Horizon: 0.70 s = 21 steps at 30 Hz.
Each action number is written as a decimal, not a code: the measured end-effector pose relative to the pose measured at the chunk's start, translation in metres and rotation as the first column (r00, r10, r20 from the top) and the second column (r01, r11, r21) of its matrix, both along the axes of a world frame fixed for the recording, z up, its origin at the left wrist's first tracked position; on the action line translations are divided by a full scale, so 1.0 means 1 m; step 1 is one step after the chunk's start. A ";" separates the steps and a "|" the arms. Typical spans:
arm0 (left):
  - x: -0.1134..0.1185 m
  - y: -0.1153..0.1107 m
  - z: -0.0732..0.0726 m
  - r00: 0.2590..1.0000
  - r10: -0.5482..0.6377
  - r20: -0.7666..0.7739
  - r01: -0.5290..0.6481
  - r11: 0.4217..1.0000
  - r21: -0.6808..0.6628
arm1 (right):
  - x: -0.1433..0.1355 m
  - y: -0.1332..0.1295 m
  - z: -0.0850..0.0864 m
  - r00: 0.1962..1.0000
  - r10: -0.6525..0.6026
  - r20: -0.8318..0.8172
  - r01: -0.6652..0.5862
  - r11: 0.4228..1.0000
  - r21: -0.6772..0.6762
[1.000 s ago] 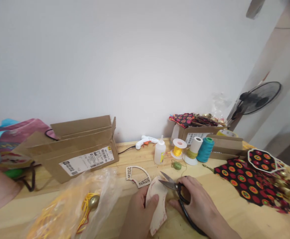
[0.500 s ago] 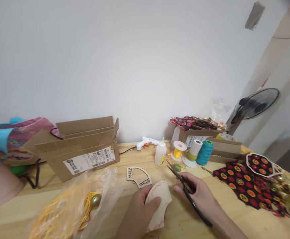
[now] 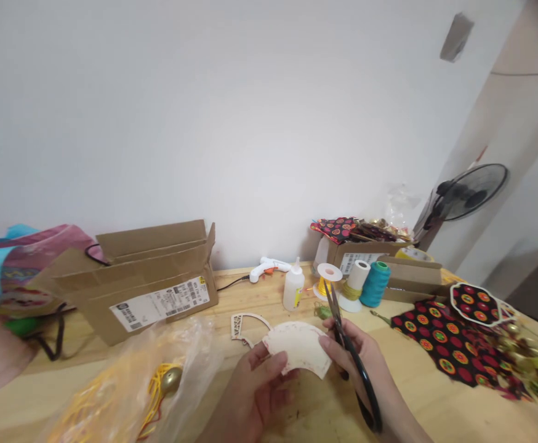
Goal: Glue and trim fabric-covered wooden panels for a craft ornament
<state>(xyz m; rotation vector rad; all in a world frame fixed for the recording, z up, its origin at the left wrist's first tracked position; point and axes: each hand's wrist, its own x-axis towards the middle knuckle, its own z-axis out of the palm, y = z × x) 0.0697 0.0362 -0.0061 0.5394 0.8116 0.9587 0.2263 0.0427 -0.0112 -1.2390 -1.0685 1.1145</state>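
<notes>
Turned crosswise since a moment ago, the pale fan-shaped piece (image 3: pixel 299 347) now spans both hands at the lower centre of the frame. From where I stand, the left hand (image 3: pixel 257 378) has its thumb and fingers closed on the left end. The right hand (image 3: pixel 365 363) has its thumb at the other end and its fingers curled around the black-handled scissors (image 3: pixel 364 378), blades up and slightly parted. Partly behind the piece lies an openwork frame (image 3: pixel 237 326), with a clear bottle (image 3: pixel 293 291) standing further back
</notes>
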 end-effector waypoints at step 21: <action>0.002 0.004 -0.010 0.828 0.097 -0.552 0.014 0.981 0.194 | 0.043 -0.012 -0.006 0.414 0.125 0.901 -0.298 0.955 0.004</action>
